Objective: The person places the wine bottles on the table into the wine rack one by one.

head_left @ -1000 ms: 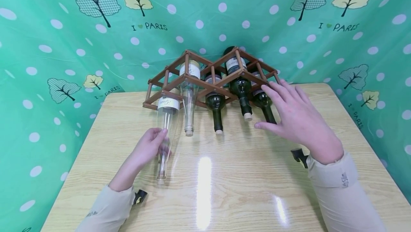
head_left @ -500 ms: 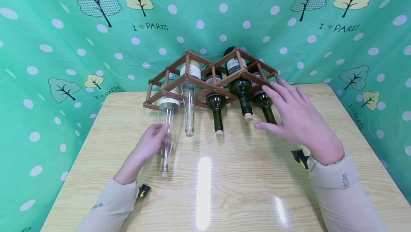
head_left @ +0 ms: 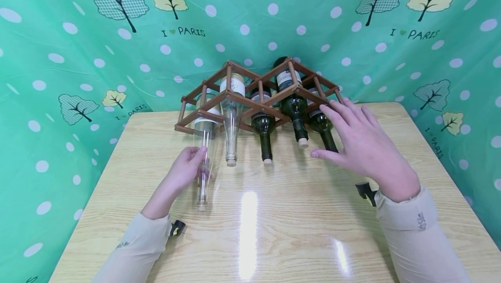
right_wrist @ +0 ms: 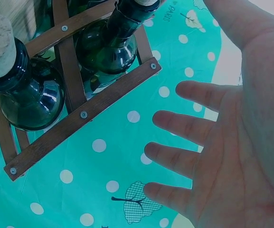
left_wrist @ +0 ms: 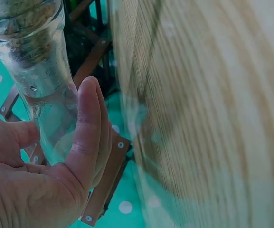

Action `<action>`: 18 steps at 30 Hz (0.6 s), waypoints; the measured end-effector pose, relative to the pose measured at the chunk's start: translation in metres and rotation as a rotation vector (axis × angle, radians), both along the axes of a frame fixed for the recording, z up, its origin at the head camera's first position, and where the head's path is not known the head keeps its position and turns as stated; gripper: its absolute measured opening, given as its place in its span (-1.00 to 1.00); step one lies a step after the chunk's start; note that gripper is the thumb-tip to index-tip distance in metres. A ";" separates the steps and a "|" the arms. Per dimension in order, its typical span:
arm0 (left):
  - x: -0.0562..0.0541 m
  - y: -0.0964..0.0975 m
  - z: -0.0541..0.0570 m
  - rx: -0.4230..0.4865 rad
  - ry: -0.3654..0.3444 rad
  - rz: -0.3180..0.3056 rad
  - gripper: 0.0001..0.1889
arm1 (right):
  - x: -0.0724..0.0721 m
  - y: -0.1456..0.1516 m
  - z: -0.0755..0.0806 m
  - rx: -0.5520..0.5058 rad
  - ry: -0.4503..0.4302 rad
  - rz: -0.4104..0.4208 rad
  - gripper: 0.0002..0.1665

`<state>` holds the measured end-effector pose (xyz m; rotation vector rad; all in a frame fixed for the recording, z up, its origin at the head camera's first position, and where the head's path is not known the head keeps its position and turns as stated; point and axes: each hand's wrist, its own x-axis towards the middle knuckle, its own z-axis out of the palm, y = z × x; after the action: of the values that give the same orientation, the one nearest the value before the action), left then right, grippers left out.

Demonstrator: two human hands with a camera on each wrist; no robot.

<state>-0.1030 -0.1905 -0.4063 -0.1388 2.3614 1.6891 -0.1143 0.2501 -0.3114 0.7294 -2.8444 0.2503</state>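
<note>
My left hand (head_left: 187, 168) grips a clear, corked glass bottle (head_left: 206, 137) by its tapering neck, thumb on one side and fingers round the other. The bottle's labelled base end lies inside the leftmost opening of a brown wooden wine rack (head_left: 213, 102), its neck pointing toward me. In the left wrist view, the cork (left_wrist: 20, 45) sits in the bottle's mouth. My right hand (head_left: 362, 146) is spread with straight fingers near the rack's right end, overlapping the rightmost green bottle (head_left: 322, 124) in the head view. In the right wrist view its palm holds nothing.
Another clear bottle (head_left: 232, 122) and two green bottles, one in the middle (head_left: 263, 124) and one higher up (head_left: 293, 104), lie in the rack, corks toward me. A light wooden table (head_left: 289, 231) lies beneath. A green patterned cloth (head_left: 250, 18) hangs behind.
My left hand has moved forward and slightly right, sliding the clear bottle deeper into the rack's leftmost opening. My right hand stays almost where it was.
</note>
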 end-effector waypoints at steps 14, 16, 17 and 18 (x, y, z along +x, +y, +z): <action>-0.007 -0.001 0.003 0.006 -0.023 0.014 -0.22 | 0.001 -0.001 0.000 0.002 -0.004 0.004 0.35; -0.009 -0.001 0.003 0.013 -0.024 0.019 -0.21 | 0.000 -0.001 0.000 0.000 -0.002 0.005 0.35; -0.009 -0.001 0.004 0.014 -0.022 0.020 -0.21 | 0.000 -0.001 0.000 -0.001 -0.002 0.006 0.35; -0.010 -0.001 0.004 0.012 -0.022 0.022 -0.20 | 0.000 -0.001 0.000 0.000 -0.002 0.006 0.35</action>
<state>-0.1127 -0.1915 -0.4025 -0.1812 2.3413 1.7028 -0.1140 0.2492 -0.3117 0.7383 -2.8440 0.2525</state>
